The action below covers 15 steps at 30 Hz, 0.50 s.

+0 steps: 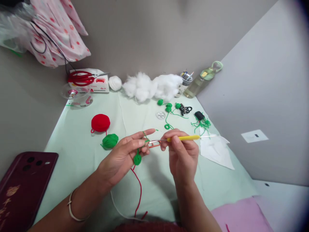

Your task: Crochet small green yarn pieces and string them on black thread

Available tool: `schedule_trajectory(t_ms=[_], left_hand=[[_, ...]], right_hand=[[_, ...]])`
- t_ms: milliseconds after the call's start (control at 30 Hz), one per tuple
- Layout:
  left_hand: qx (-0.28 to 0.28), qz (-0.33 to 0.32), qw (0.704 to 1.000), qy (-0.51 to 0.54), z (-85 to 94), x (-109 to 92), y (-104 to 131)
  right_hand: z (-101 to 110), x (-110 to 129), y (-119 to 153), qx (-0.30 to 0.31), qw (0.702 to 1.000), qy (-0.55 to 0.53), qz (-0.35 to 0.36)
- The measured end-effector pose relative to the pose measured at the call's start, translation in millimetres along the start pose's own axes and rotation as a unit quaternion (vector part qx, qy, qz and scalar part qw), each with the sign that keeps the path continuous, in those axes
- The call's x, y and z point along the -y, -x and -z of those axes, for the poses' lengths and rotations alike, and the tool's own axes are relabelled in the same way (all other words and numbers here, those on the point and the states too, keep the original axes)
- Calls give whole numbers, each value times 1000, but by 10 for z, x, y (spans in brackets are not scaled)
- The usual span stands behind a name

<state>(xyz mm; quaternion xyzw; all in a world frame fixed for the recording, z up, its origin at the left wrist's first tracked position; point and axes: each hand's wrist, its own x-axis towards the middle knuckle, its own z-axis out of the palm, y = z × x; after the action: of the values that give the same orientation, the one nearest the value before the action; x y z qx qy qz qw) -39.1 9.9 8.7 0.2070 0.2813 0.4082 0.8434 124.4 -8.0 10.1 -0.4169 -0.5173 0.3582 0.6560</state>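
Note:
My left hand pinches green yarn between thumb and fingers, and a strand loops over the raised index finger. A small round green crocheted piece hangs from it below the fingers. In my right hand is a crochet hook with a yellow handle, gripped like a pencil. Its metal tip points left and meets the green yarn at my left fingertips. An orange looped object shows between the hands; I cannot tell what it is or whether it is held.
A red yarn ball and green yarn ball sit left. Behind are red-handled scissors, white stuffing, a pen cup and a bottle. Small green pieces and a black claw clip lie right. A phone is front left.

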Motion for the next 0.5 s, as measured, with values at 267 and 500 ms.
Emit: schedule_trajectory(t_ms=[267, 500], left_hand=[[-9, -53, 994, -100, -47, 65, 5], [-49, -80, 990, -105, -29, 110, 0]], right_hand=[[-57, -25, 17, 66, 998, -10, -20], [-102, -14, 152, 93, 960, 220, 147]])
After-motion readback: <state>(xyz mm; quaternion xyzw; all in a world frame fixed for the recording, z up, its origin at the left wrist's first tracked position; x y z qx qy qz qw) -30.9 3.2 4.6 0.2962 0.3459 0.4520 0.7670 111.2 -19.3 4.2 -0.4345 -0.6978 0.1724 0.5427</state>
